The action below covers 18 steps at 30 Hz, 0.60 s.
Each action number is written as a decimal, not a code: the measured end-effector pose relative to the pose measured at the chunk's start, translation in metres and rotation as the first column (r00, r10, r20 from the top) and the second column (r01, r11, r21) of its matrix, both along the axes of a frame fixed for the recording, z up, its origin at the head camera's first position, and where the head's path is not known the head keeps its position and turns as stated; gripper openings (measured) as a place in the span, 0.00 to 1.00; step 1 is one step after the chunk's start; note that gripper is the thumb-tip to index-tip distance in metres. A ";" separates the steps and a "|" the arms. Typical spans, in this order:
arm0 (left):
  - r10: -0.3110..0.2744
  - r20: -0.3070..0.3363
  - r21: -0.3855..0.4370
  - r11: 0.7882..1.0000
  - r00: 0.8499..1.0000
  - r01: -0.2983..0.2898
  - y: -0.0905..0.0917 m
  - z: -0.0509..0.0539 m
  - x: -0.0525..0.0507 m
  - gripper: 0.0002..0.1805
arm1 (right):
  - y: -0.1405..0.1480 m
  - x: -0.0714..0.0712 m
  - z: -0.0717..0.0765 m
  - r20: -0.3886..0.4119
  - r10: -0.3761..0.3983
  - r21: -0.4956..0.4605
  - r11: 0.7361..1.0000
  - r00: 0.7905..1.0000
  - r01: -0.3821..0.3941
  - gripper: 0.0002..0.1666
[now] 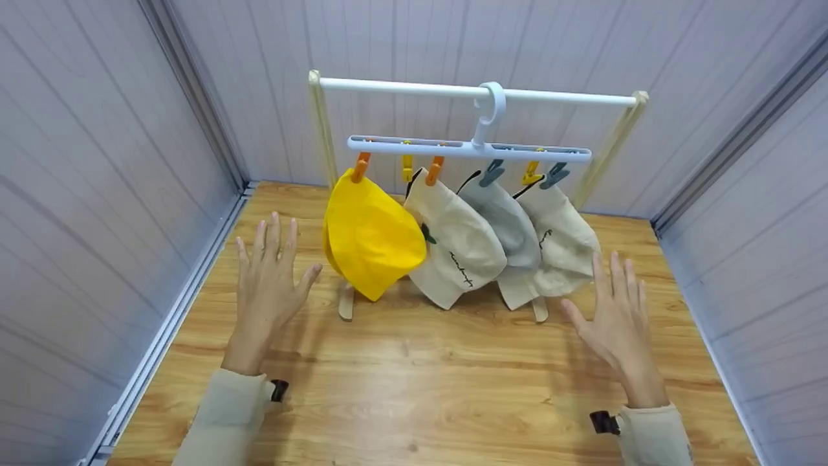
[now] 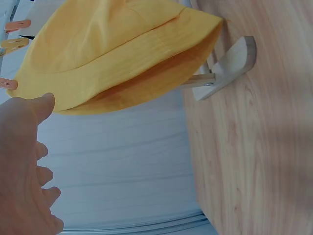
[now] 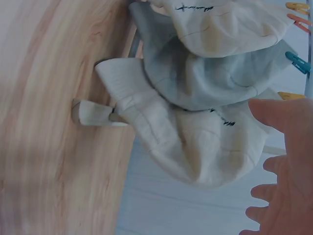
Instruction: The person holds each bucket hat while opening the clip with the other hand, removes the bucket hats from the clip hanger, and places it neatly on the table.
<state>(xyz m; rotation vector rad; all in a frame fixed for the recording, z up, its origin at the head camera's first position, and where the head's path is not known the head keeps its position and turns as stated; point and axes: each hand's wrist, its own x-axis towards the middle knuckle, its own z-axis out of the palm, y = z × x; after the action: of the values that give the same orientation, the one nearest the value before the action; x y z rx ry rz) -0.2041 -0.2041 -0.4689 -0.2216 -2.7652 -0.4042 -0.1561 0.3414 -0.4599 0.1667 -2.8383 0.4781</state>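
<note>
Four kinds of hanging cloth show on a white clip hanger (image 1: 414, 145): a yellow bucket hat (image 1: 372, 233) at the left, a cream hat with dark lettering (image 1: 446, 239), a grey hat (image 1: 508, 226) and another cream hat (image 1: 563, 233) at the right. Orange, yellow and grey-blue clothespins (image 1: 435, 171) hold them by their edges. My left hand (image 1: 268, 285), fingers spread and straight, is beside the yellow hat and holds nothing. To the right of the last cream hat, my right hand (image 1: 618, 320) is likewise spread, with nothing in it.
The hanger's hook loops over the white bar (image 1: 401, 86) of a small wooden-legged rack, whose feet (image 1: 346, 303) stand on the wood-grain table (image 1: 407, 388). Pale panel walls rise at the back, left (image 1: 97, 194) and right (image 1: 763, 259).
</note>
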 end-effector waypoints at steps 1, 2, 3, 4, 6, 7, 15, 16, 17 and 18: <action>-0.007 -0.005 0.009 1.000 1.000 0.007 0.001 0.002 -0.001 0.47 | -0.002 -0.001 0.002 -0.007 0.004 0.000 1.000 1.000 -0.004 0.57; -0.014 -0.013 0.016 1.000 1.000 0.014 0.002 0.004 -0.003 0.47 | -0.004 -0.003 0.004 -0.011 0.006 -0.005 1.000 1.000 -0.006 0.57; -0.020 -0.020 0.025 0.999 1.000 0.020 0.003 0.006 -0.005 0.46 | -0.006 -0.004 0.006 -0.015 0.009 -0.011 1.000 1.000 -0.009 0.57; -0.025 -0.023 0.034 0.999 0.999 0.025 0.003 0.008 -0.006 0.46 | -0.008 -0.006 0.007 -0.017 0.015 -0.017 1.000 1.000 -0.015 0.57; -0.032 -0.027 0.052 0.998 0.999 0.033 0.005 0.012 -0.009 0.46 | -0.013 -0.009 0.011 -0.020 0.025 -0.036 0.999 0.999 -0.026 0.56; -0.037 -0.026 0.066 0.997 0.999 0.039 0.006 0.014 -0.011 0.46 | -0.015 -0.010 0.013 -0.020 0.030 -0.049 0.998 0.999 -0.031 0.56; -0.075 0.021 0.209 0.975 0.997 0.069 0.014 0.028 -0.027 0.45 | -0.034 -0.022 0.029 -0.006 0.057 -0.139 0.989 0.998 -0.057 0.54; -0.082 0.023 0.235 0.969 0.996 0.074 0.015 0.029 -0.029 0.45 | -0.036 -0.024 0.031 -0.009 0.062 -0.147 0.987 0.998 -0.063 0.53; -0.089 0.024 0.262 0.962 0.996 0.079 0.016 0.030 -0.031 0.44 | -0.039 -0.025 0.032 -0.015 0.069 -0.157 0.985 0.998 -0.070 0.53; -0.097 0.023 0.289 0.953 0.995 0.086 0.017 0.031 -0.032 0.44 | -0.041 -0.027 0.033 -0.020 0.075 -0.166 0.983 0.997 -0.077 0.52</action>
<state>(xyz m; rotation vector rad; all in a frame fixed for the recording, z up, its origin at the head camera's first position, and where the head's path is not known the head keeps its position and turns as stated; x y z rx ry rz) -0.2365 -0.1867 -0.4382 -0.2724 -2.6949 -0.8347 -0.1832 0.3001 -0.4269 0.2459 -2.7703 0.7244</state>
